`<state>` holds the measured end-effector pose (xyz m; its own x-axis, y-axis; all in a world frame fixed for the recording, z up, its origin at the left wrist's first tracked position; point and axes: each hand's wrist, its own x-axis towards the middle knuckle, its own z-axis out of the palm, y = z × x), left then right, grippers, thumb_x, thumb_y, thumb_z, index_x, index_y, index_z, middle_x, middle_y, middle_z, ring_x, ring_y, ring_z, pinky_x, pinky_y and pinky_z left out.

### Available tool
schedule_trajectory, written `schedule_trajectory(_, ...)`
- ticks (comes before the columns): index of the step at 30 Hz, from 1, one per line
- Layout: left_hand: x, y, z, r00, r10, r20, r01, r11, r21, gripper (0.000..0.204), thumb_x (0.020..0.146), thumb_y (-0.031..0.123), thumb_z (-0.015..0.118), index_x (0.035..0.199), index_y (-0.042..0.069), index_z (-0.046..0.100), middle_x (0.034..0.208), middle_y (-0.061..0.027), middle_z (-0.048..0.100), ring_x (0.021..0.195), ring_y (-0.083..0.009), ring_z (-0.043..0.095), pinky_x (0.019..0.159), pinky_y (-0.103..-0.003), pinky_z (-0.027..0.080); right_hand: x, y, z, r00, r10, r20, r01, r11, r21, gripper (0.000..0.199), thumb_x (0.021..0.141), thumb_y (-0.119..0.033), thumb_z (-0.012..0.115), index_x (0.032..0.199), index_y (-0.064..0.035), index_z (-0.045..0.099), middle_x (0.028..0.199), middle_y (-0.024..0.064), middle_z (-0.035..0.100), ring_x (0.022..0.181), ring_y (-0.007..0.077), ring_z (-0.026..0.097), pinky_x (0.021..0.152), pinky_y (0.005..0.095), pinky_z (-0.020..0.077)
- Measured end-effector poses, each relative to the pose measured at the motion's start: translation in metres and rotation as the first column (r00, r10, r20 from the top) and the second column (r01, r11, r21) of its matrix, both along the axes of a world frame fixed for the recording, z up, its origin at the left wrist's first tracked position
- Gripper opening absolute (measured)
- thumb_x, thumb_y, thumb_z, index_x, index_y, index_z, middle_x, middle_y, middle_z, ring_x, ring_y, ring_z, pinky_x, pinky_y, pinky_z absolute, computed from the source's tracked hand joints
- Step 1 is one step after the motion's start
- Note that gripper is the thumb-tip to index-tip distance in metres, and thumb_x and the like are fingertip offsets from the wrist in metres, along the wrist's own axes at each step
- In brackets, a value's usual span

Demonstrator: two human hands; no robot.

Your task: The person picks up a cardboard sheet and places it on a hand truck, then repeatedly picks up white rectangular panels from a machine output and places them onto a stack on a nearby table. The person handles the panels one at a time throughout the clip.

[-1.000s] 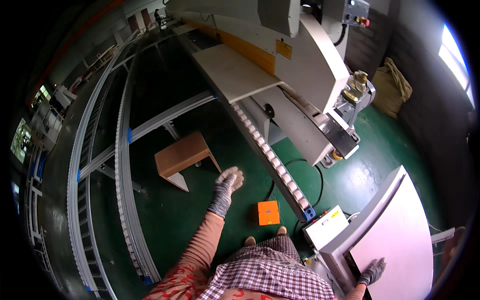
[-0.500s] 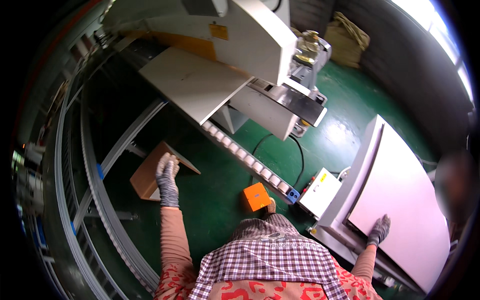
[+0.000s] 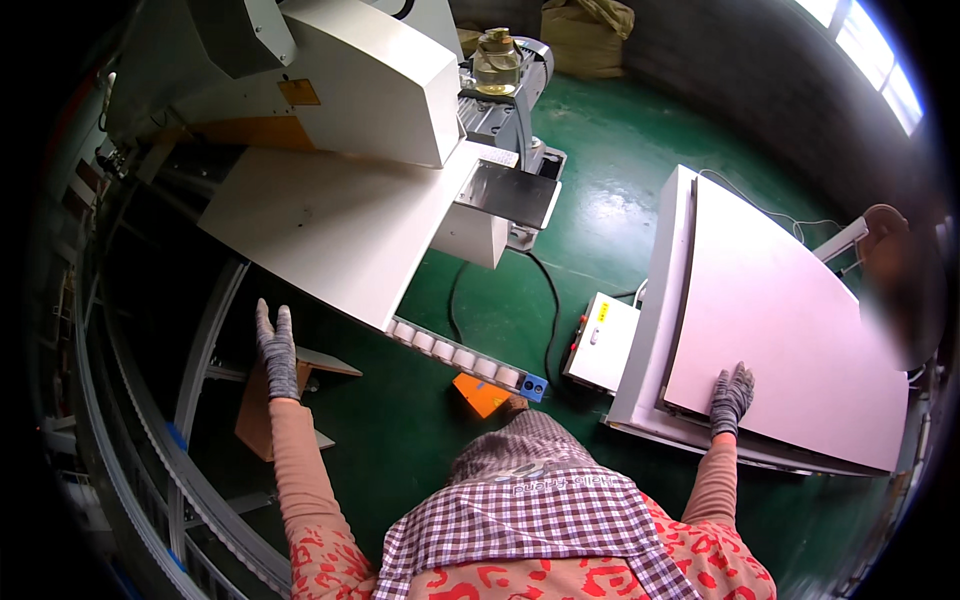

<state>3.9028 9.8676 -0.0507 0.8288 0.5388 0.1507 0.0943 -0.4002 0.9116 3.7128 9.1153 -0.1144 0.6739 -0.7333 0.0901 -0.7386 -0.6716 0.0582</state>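
My left hand (image 3: 277,350), in a grey knit glove, reaches out with its fingers stretched and nothing in them. It is close to the near edge of a long white board (image 3: 320,240) and appears apart from it. The board lies on the machine and over part of a row of white rollers (image 3: 463,358). On the right, my right hand (image 3: 732,398), gloved alike, rests with fingers extended on a pale pinkish panel (image 3: 790,330). That panel lies on a white-sided stand (image 3: 640,350).
A large white machine (image 3: 370,80) stands at the far left. Beside the stand is a white control box (image 3: 605,340). An orange block (image 3: 480,395) sits near my foot. Brown boards (image 3: 255,415) lean below my left hand, beside metal roller rails (image 3: 150,440). A black cable crosses the green floor (image 3: 620,130).
The white board has come nearer along the rollers and covers more of them. My left hand's fingers have straightened and spread. My right hand stays on the pale panel. The view has shifted.
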Motion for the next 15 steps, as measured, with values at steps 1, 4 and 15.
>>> schedule_trajectory(1,0.007,0.001,0.001,0.999,0.003,-0.039,0.000,0.998,0.061,0.060,0.087,0.027,0.055,0.136,0.005,0.028,0.140,-0.0148,0.029,0.130,-0.0219,0.027,0.107,-0.031,0.020,0.001,0.003,0.003,1.000,-0.002,-0.005,0.002,1.000,0.016,0.057,0.088,-0.042,0.040,0.135,-0.0102,0.032,0.138,0.0196,0.028,0.129,0.0332,0.025,0.106,0.0437,0.0171)
schedule_trajectory(4,0.030,0.004,0.007,0.991,0.012,-0.132,0.021,0.969,0.247,0.063,0.086,0.033,0.054,0.135,0.003,0.028,0.140,-0.0174,0.028,0.129,-0.0258,0.028,0.106,-0.032,0.021,-0.001,0.003,0.003,1.000,-0.001,-0.008,0.002,0.999,0.051,0.057,0.088,-0.043,0.040,0.135,-0.0112,0.032,0.139,0.0193,0.027,0.130,0.0326,0.022,0.106,0.0434,0.0160)
schedule_trajectory(15,0.119,0.045,-0.024,0.935,0.163,-0.315,0.067,0.791,0.608,0.075,0.081,0.048,0.054,0.132,-0.001,0.031,0.137,-0.0205,0.031,0.128,-0.0312,0.028,0.107,-0.035,0.022,0.049,0.081,0.059,0.773,0.057,0.632,-0.386,0.833,0.396,0.032,0.090,-0.020,0.049,0.114,0.0014,0.051,0.114,0.0154,0.054,0.107,0.0231,0.051,0.094,0.0317,0.0364)
